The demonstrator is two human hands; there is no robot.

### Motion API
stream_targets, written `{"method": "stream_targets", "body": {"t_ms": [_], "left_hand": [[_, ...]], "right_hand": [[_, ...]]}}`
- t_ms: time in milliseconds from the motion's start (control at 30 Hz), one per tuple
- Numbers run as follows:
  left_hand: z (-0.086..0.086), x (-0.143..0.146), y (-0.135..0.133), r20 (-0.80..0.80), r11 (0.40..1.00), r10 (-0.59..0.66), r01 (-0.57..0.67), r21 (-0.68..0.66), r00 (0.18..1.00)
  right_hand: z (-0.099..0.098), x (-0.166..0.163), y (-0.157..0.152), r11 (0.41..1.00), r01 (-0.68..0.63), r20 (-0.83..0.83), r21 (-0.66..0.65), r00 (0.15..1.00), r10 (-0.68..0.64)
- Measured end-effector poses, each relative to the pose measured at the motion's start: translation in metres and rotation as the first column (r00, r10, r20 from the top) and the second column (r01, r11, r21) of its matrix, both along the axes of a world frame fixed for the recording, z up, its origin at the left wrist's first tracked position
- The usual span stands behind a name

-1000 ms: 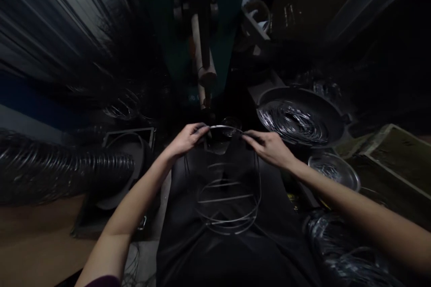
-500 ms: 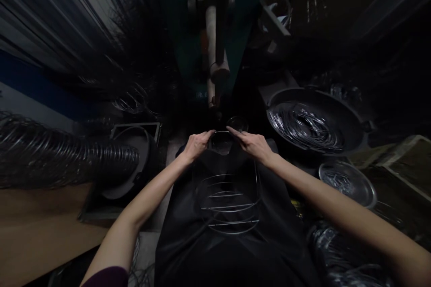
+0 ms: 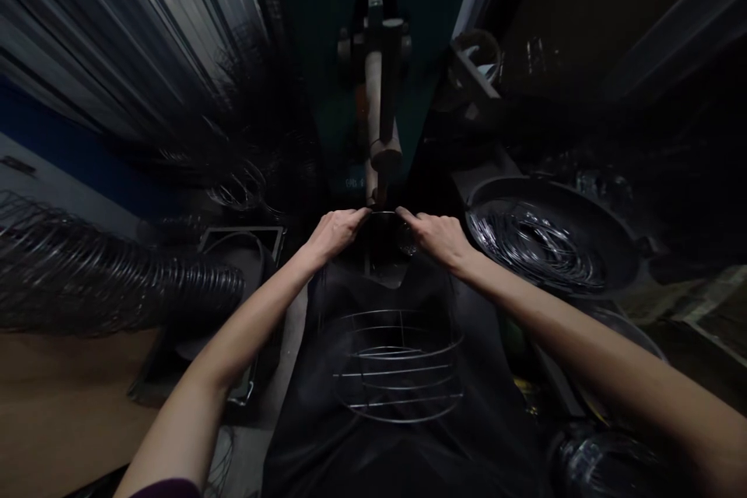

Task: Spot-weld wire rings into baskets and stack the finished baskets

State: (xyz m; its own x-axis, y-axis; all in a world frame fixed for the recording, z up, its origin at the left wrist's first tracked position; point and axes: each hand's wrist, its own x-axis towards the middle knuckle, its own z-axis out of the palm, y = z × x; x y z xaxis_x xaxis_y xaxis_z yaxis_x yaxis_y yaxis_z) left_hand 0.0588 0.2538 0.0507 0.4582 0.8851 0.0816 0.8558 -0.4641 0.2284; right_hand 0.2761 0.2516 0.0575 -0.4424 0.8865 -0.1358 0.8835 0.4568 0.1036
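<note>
My left hand and my right hand pinch the far rim of a round wire frame made of thin metal rings and cross bars. The frame hangs down over my dark apron. Both hands hold the rim right under the tip of a machine's vertical arm, just in front of me. The fingers of each hand are closed on the wire.
A wide dark pan of loose wire rings sits to the right. A long stack of wire rings lies at the left beside a square frame. More wire coils lie low right. Corrugated sheet stands at the back left.
Both hands moved forward and closer together, bringing the frame's rim up under the machine's tip. The frame on my lap shifted with them.
</note>
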Motion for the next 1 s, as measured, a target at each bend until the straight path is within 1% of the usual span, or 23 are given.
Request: {"method": "stream_targets", "body": {"t_ms": [67,167,400,633,800,1000], "left_hand": [[0.005,-0.001,0.005,-0.029,1.000,0.004,-0.003,0.024,1.000],[0.007,-0.002,0.012,-0.043,0.999,-0.011,0.013,0.043,0.999],[0.005,-0.003,0.017,-0.026,1.000,-0.002,0.003,0.030,1.000],[0.003,0.000,0.017,-0.064,0.998,0.043,-0.040,0.049,0.997],[0.005,-0.007,0.014,0.053,0.999,0.033,-0.031,-0.034,0.998],[0.004,-0.011,0.014,0.097,1.000,0.017,-0.016,-0.019,0.995]], "right_hand": [[0.002,-0.001,0.007,1.000,-0.006,-0.014,0.027,1.000,0.007],[0.002,-0.002,0.015,0.999,-0.007,-0.019,0.048,1.000,0.008],[0.002,-0.003,0.019,1.000,0.001,-0.036,0.010,0.999,-0.001],[0.005,-0.004,0.018,0.999,0.030,-0.075,-0.035,0.997,-0.033],[0.007,-0.003,0.021,0.999,0.036,-0.089,-0.025,0.995,-0.038],[0.006,-0.002,0.022,0.999,0.036,-0.122,-0.017,0.992,-0.038]]}}
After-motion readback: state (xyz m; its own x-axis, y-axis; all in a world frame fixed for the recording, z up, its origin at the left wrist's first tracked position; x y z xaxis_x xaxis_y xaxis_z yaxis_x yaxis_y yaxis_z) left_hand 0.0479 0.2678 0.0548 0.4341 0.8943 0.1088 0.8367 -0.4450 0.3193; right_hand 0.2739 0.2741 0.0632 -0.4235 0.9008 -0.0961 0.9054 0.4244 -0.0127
